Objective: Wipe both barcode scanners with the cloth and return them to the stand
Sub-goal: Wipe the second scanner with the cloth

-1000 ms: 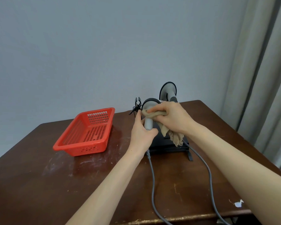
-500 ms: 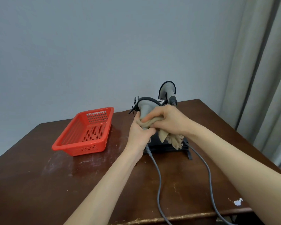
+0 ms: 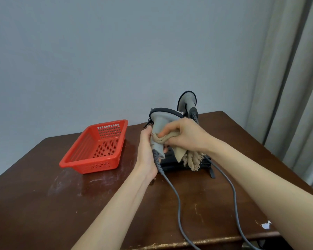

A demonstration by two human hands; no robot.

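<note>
- dark wooden table [image 3: 43,204] against a plain grey wall [image 3: 116,51]. where's the scanner being wiped?
- grey scanner [image 3: 161,123] is held up off the table, over the left end of the stand, towards the far edge. its long axis is close to upright: wide head on top, handle end down and tipped a little towards the person. its cable [image 3: 178,204] trails off to the near edge.
- who has it?
- left hand [image 3: 146,154] grips the lower handle from the left, fingers curled round it. right hand [image 3: 186,138] is on the other side, fingers bunched round the beige cloth [image 3: 181,154] and pressing it to the neck just under the head. the loose end hangs down in front of the stand.
- and the stand?
- black stand [image 3: 172,164] lies right below the hands. second scanner [image 3: 187,101] rises just beyond the right hand, head up. it looks seated at the stand's right end, though its seat is hidden.
- so the return?
- my guess: the handle goes nearly straight down into the left side. the left hand carries it, so that hand is the nearer one. the dangling cloth could snag.
- further out?
- red basket [image 3: 98,150] is on the table's left side, well apart, and a curtain [image 3: 296,87] hangs at the right.
</note>
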